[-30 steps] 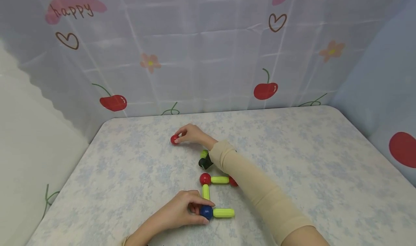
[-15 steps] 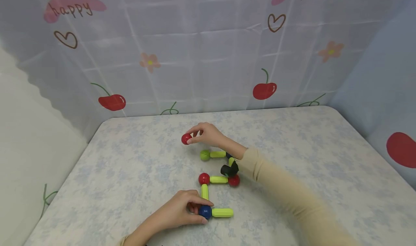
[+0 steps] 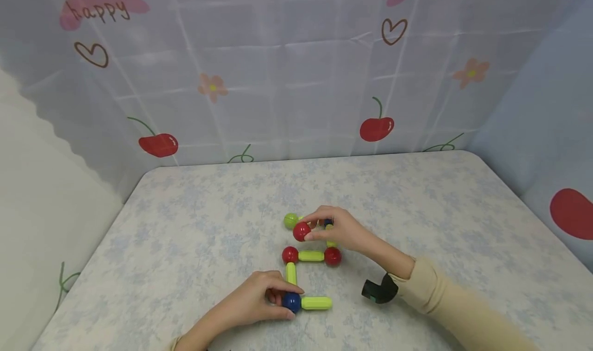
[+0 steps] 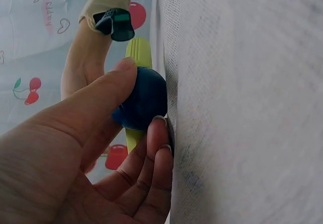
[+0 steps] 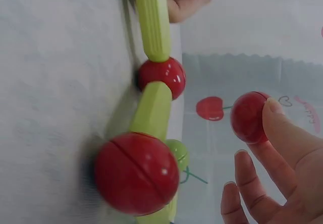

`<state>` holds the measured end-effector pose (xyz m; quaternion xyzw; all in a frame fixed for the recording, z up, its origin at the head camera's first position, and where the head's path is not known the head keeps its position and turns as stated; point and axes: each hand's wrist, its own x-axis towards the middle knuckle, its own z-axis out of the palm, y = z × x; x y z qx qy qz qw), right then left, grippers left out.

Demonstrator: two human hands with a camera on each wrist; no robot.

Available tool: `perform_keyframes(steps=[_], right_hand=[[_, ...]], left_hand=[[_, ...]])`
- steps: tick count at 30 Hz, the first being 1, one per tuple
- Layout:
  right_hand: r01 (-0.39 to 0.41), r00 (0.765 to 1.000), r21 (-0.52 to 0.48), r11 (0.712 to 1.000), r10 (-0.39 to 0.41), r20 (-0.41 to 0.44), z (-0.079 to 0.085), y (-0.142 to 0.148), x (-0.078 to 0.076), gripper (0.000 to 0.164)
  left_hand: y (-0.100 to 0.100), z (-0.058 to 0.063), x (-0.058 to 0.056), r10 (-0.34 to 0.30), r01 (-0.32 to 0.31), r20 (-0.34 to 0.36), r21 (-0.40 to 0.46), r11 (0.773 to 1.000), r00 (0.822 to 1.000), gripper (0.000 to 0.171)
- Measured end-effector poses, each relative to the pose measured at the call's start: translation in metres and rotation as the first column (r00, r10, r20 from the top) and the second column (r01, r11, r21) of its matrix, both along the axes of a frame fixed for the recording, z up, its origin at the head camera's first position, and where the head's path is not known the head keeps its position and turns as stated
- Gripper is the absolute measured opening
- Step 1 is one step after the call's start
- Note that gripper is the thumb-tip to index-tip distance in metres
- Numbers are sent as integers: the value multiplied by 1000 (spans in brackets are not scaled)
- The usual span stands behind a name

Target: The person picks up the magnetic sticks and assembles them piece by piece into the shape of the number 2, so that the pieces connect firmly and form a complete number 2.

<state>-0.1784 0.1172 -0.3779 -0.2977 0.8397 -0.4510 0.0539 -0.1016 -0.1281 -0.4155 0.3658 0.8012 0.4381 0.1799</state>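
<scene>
My left hand [image 3: 259, 299] pinches a blue ball [image 3: 292, 302] at the near corner of a zigzag chain of balls and yellow-green rods lying on the table. From that ball one rod [image 3: 317, 303] points right with a free end, and another [image 3: 291, 274] runs back to a red ball [image 3: 290, 255]. A further rod joins it to a second red ball [image 3: 332, 257]. My right hand [image 3: 343, 230] holds a loose red ball [image 5: 250, 117] between thumb and fingertips, raised above the chain. Behind it the chain's far rods and a dark blue ball are partly hidden; a green ball [image 3: 291, 221] ends it.
The patterned tablecloth [image 3: 185, 217] covers the table up to a printed curtain [image 3: 287, 83] at the back. A black wrist device [image 3: 381, 289] sits at the right sleeve, above the table right of the chain.
My right hand has brought the red ball from the far left of the table rightward and nearer, over the chain. My left hand stays on the blue ball.
</scene>
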Motion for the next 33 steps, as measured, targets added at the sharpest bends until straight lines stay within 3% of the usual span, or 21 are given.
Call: perform_keyframes(steps=[8,16,23,33], right_hand=[[38,996,34,999,-40,75,-16,29,41,31],[9,986,-14,1000,-6,167,-31,52,71,34],[-39,980,-59,997,50,193,-45,63,85,35],[-26,991,-12,1000,27,132,-51,62,93,37]], left_hand=[[0,-1,-1,10,-10,17,-17,1000,1000,35],[1,0,-1,27,-26,34,-31,999,999,35],[1,1,-1,26,-24,48,-34,999,999,35],[2,2,0,27,-26,45,-28,999,999,35]])
